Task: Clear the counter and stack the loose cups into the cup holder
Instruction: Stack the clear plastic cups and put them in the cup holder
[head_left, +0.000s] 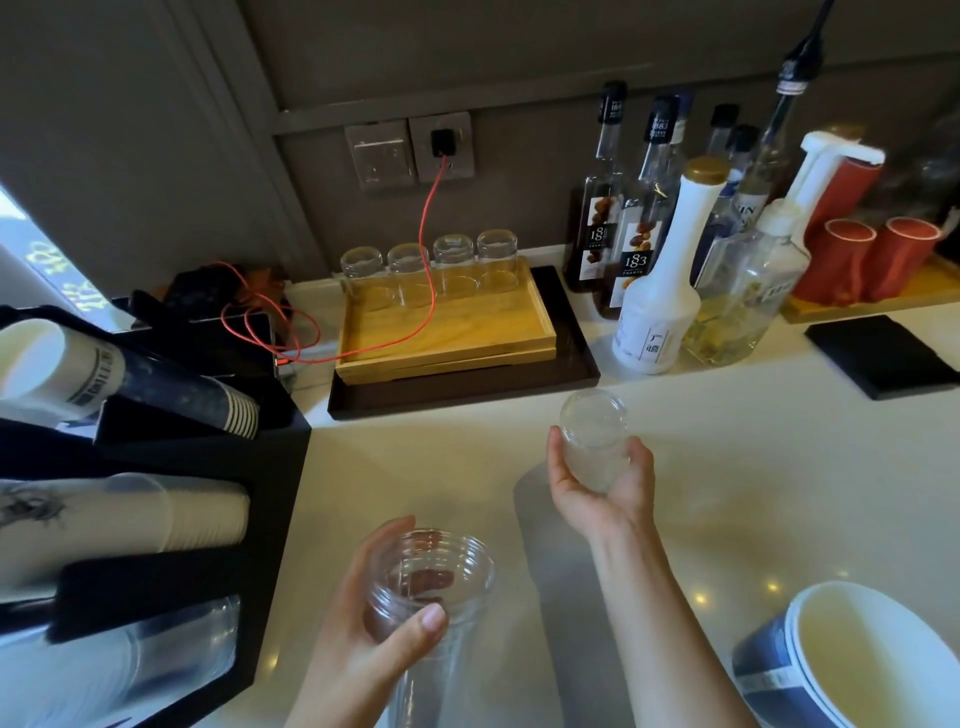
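My left hand (374, 623) grips a stack of clear plastic cups (431, 577) near the counter's front edge, mouth facing up toward me. My right hand (597, 493) holds a single clear plastic cup (592, 447) above the middle of the counter, its base pointing away. The black cup holder (260, 467) stands at the left. It holds a row of dark-printed paper cups (171, 389), a row of white paper cups (197, 514) and a row of clear cups (182, 649), all lying sideways. Blue-and-white paper cups (857, 654) sit nested at the bottom right.
A wooden tray (447, 332) with upturned glasses rests on a dark tray behind. A red cable (426, 249) runs from the wall socket across it. Syrup bottles (654, 270) and red cups (872, 260) crowd the back right. A black pad (883, 353) lies at the right.
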